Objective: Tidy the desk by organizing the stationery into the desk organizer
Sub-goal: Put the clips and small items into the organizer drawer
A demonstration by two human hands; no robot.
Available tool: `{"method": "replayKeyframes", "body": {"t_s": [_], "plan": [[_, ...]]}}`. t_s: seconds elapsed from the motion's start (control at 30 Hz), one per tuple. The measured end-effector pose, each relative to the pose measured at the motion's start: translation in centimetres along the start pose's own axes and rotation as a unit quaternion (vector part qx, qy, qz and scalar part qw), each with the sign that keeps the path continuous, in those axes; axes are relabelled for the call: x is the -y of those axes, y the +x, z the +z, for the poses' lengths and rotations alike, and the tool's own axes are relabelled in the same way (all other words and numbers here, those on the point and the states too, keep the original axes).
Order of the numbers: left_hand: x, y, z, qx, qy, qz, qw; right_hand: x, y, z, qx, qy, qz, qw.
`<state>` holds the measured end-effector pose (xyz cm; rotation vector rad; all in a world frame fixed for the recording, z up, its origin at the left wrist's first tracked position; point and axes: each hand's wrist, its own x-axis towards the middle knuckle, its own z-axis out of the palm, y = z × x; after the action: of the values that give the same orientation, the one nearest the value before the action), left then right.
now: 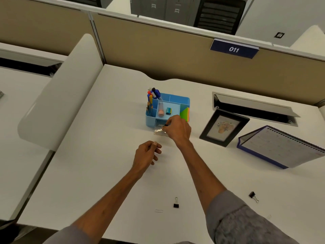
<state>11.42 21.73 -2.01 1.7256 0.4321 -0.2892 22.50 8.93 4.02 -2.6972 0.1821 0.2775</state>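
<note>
A light blue desk organizer (pixel 182 100) stands mid-desk, holding pens and markers (pixel 152 95) at its left, a glue stick (pixel 161 110), a small green eraser (pixel 168 110) and coloured sticky notes (pixel 185 114). My right hand (pixel 177 128) is at the organizer's front edge, pinching a small clear plastic packet (pixel 159 132) over the front compartment. My left hand (pixel 147 153) hovers nearer me, fingers loosely curled, holding nothing I can see. Two black binder clips (pixel 176 203) (pixel 253 196) and a strip of staples (pixel 158 211) lie on the desk near me.
A black picture frame (pixel 224 128) and a spiral desk calendar (pixel 281 147) stand to the right. An open cable hatch (pixel 255 110) lies behind them. A tan partition (pixel 175 53) closes the back; a white divider (pixel 61 95) bounds the left.
</note>
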Motion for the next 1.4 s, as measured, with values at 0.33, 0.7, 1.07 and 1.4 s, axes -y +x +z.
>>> {"method": "replayKeyframes", "body": {"t_s": [0.33,0.7,1.07,1.4], "plan": [[0.9,0.2,-0.4,-0.002,-0.005,-0.020,1.000,-0.8,-2.5,-0.6,-0.046,0.078,-0.013,0.996],[1.1,-1.2,3.0,0.051,0.019,-0.029,0.998,-10.9,-14.0,2.4,0.064,0.155,0.055,0.984],[2.5,-5.4,5.9,0.139,0.077,-0.062,0.985,-14.8,-22.8,5.7,0.077,-0.038,-0.005,0.996],[3.0,-7.4,6.5,0.140,0.101,-0.052,0.984,-15.2,-25.0,8.1,0.023,-0.121,-0.040,0.992]]}}
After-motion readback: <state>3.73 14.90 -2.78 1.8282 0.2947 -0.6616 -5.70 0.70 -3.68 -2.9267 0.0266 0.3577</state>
